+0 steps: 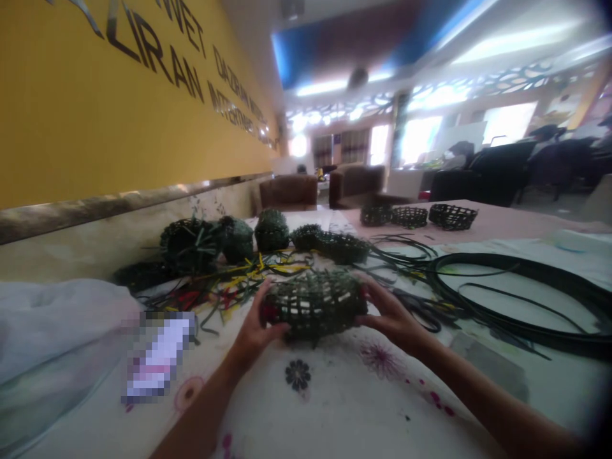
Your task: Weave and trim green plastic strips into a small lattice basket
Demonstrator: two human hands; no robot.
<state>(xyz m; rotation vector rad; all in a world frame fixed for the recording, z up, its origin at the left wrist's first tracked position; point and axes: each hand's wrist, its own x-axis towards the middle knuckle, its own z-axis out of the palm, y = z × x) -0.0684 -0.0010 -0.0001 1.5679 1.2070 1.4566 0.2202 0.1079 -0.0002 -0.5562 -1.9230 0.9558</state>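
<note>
A dark green woven basket (315, 303) lies between my two hands, just above or on the floral tablecloth; I cannot tell if it touches. Its open lattice shows gaps between the strips. My left hand (261, 328) grips the basket's left end, thumb at the lower front and fingers behind. At the right end, my right hand (389, 312) holds it in the same way, thumb in front. Something red shows by the fingertips at both ends. Behind the basket lie scattered green, yellow and red strips (239, 280).
Several more woven baskets (272, 229) stand along the back, with three (452, 217) on the pink cloth. A large coil of dark strip (478, 261) lies right, near scissors (423, 309). A white plastic bag (62, 331) and a blurred-out item (162, 354) are left.
</note>
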